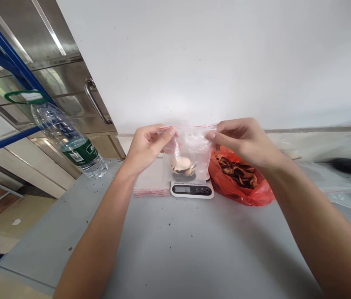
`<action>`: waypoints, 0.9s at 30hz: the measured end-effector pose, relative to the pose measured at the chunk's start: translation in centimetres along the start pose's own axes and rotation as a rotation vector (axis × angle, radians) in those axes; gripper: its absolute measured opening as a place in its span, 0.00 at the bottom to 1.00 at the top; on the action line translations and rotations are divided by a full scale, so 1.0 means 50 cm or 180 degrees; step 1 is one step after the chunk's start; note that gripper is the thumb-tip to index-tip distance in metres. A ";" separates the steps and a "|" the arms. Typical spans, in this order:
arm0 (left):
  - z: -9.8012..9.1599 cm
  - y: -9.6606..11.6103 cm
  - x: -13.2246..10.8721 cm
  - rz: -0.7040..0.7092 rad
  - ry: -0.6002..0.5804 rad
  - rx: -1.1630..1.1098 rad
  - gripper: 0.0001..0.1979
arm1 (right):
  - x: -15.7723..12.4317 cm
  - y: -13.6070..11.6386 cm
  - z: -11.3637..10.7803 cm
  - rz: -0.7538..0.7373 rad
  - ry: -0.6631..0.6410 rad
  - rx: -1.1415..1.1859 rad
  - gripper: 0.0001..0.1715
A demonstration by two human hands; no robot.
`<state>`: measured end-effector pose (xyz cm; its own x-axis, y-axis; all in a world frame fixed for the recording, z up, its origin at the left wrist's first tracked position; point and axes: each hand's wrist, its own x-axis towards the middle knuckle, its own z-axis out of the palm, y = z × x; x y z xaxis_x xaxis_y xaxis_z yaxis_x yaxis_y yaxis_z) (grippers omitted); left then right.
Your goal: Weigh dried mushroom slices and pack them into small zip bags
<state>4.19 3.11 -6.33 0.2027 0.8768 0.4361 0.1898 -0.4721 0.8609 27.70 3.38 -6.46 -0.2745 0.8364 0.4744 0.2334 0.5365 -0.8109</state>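
Observation:
Between my two hands hangs a clear zip-lock bag [190, 145] with a red line along its top edge. Dried slices [183, 168], dark and cream coloured, lie in the bottom of it. My left hand [147, 145] pinches the bag's upper left corner, thumb in front. At the upper right corner, my right hand [240, 137] pinches it in the same way. Behind and below the bag is a small white digital scale [192, 191], its display reading about 0.0. Whether the bag touches the scale I cannot tell.
A stack of flat zip-lock bags [150, 180] lies left of the scale. To the right stands an open red plastic bag [256, 197] of dark dried slices. A large water bottle [75, 145] is at the table's left edge. More clear bags [337, 187] lie farther right.

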 end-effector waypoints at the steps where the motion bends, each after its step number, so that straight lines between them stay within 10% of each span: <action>1: -0.001 0.002 0.000 0.0012 -0.0057 0.0006 0.28 | 0.001 0.000 -0.001 0.0004 -0.0015 0.0053 0.28; 27: 0.017 -0.004 -0.010 0.0396 -0.0404 0.0461 0.16 | -0.008 -0.002 -0.012 0.0031 -0.0622 -0.0137 0.25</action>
<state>4.85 2.70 -6.93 0.3507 0.7968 0.4921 0.2898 -0.5920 0.7520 28.37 3.05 -6.38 -0.4468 0.8063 0.3877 0.2755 0.5363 -0.7978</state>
